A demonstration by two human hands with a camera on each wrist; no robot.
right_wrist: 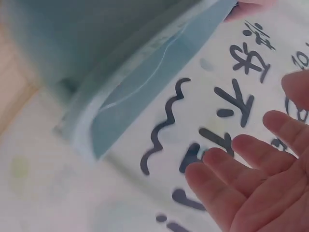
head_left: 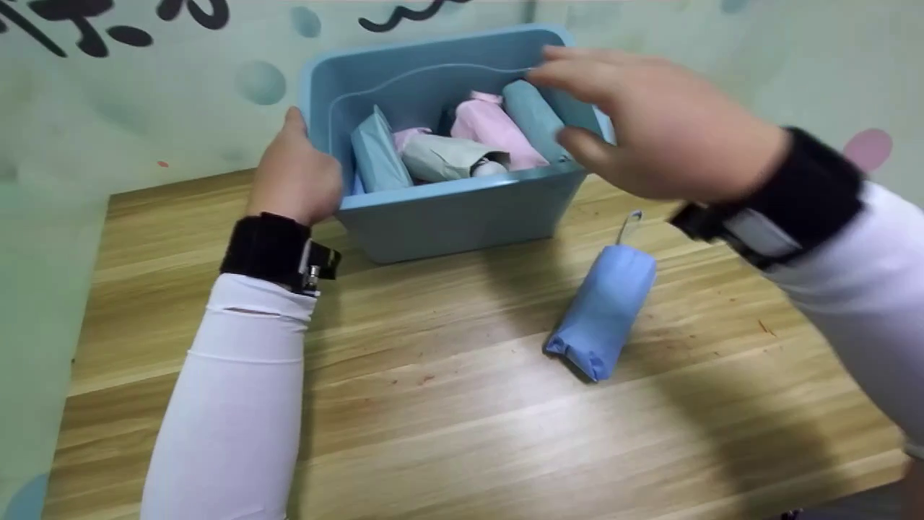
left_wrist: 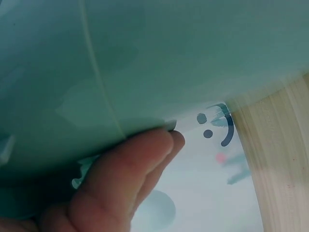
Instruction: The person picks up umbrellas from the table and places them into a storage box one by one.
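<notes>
My left hand point(head_left: 299, 170) grips the left end of a blue plastic bin point(head_left: 447, 224); in the left wrist view its fingers point(left_wrist: 130, 164) lie along the bin's wall. Over the bin's right end hovers my right hand point(head_left: 664, 130), fingers spread and holding nothing. The right wrist view shows its palm and fingers point(right_wrist: 217, 188) apart from the bin's rim point(right_wrist: 82, 121). Inside the bin lie several folded umbrellas in sleeves: a teal one point(head_left: 380, 155), a grey-green one point(head_left: 440, 157) with a pale handle end, a pink one point(head_left: 494, 130) and another teal one point(head_left: 535, 119).
A blue folded umbrella point(head_left: 606, 310) with a wrist loop lies on the wooden table point(head_left: 433, 404), in front of the bin's right end. Behind the bin stands a pale green wall point(head_left: 195, 94) with dark lettering and dots.
</notes>
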